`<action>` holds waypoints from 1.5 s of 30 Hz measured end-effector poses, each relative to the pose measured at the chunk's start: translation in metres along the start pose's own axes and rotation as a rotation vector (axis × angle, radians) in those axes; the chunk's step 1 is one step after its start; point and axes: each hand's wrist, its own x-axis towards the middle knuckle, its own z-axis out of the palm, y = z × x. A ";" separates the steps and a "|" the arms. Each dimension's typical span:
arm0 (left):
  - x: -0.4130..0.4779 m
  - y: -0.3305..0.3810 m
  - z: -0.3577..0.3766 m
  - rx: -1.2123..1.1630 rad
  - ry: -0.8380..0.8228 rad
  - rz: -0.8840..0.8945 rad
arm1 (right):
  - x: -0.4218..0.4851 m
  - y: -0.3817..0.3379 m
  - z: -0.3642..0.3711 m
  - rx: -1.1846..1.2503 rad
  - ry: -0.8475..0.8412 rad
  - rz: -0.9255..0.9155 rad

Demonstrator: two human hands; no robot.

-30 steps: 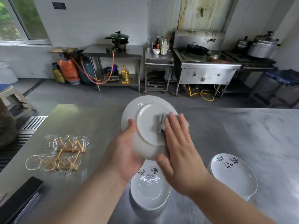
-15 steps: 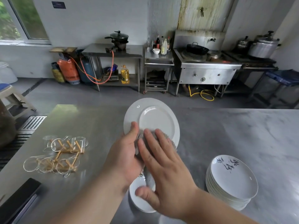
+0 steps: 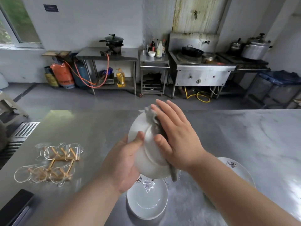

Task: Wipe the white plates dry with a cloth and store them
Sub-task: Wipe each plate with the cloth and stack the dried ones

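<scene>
My left hand point(image 3: 125, 162) grips a white plate point(image 3: 146, 154) by its left rim and holds it tilted above the steel table, its underside facing me. My right hand point(image 3: 175, 134) lies flat on that underside and presses a grey cloth point(image 3: 152, 117) against it. The cloth pokes out past the plate's top edge and hangs below its lower right rim. Under the held plate a wet white plate point(image 3: 147, 199) with dark writing lies on the table. To the right, partly hidden by my right forearm, stands a stack of white plates point(image 3: 236, 168).
The steel table point(image 3: 244, 136) runs across the view. Clear glass cups on a wooden rack point(image 3: 53, 162) sit at the left, and a black flat object point(image 3: 14, 204) lies at the near left corner. Stoves, pots, gas cylinders and a floor drain lie beyond the table.
My right hand and the cloth have slid from the plate's lower part up across to its top right edge. The plate has turned more edge-on in my left hand.
</scene>
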 end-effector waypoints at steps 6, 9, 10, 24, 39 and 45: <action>-0.003 -0.003 -0.012 -0.036 0.020 -0.024 | -0.053 -0.011 0.022 0.095 -0.017 0.170; -0.004 -0.004 -0.006 -0.012 -0.052 -0.048 | -0.019 0.001 0.000 0.015 -0.086 0.028; -0.004 -0.003 -0.004 -0.006 -0.064 -0.045 | -0.007 0.004 -0.008 0.006 -0.089 0.008; -0.004 0.010 0.002 -0.170 -0.093 -0.088 | -0.029 -0.005 0.005 0.391 0.327 0.466; -0.002 0.000 0.001 -0.194 -0.094 -0.110 | -0.058 -0.028 0.024 0.234 0.190 0.525; -0.003 -0.015 0.007 -0.211 -0.114 -0.053 | -0.012 0.017 -0.023 0.290 0.142 0.399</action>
